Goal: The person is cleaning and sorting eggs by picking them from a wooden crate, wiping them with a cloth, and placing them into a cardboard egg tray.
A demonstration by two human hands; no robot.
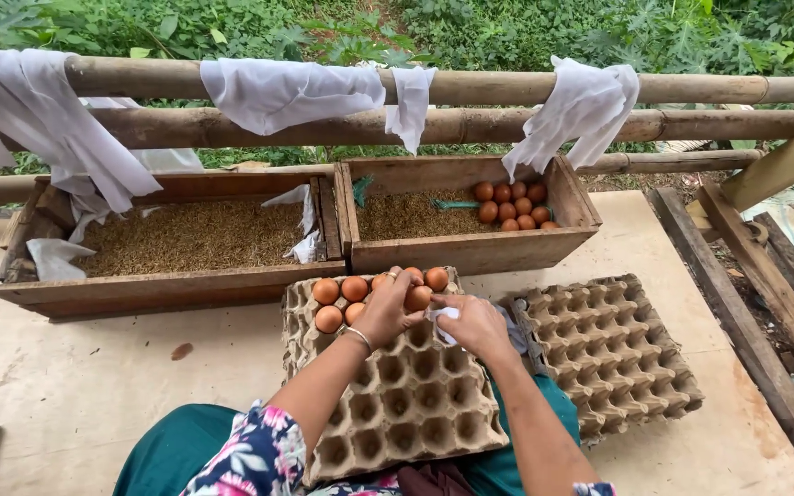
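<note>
The left hand point(388, 308) curls its fingers around a brown egg point(418, 298) over the far end of the cardboard egg tray point(397, 404) on the lap. Just beside it, the right hand point(475, 323) pinches what looks like a white cloth point(446, 317). More eggs point(340, 298) sit in cups left of the left hand, and a second tray point(613, 354) lies right of the right hand.

An egg tray point(406, 404) is laid on the lap, with eggs point(340, 303) set in its far rows. A second tray stack point(613, 354) is placed just to its right on the floor point(94, 386). Behind both, two wooden boxes are set side by side: the left box point(167, 285) is filled with husk, the right box point(470, 248) holds husk and more eggs point(512, 207) at its right end. Cloths point(277, 92) are draped over bamboo rails point(489, 87) behind the boxes.
</note>
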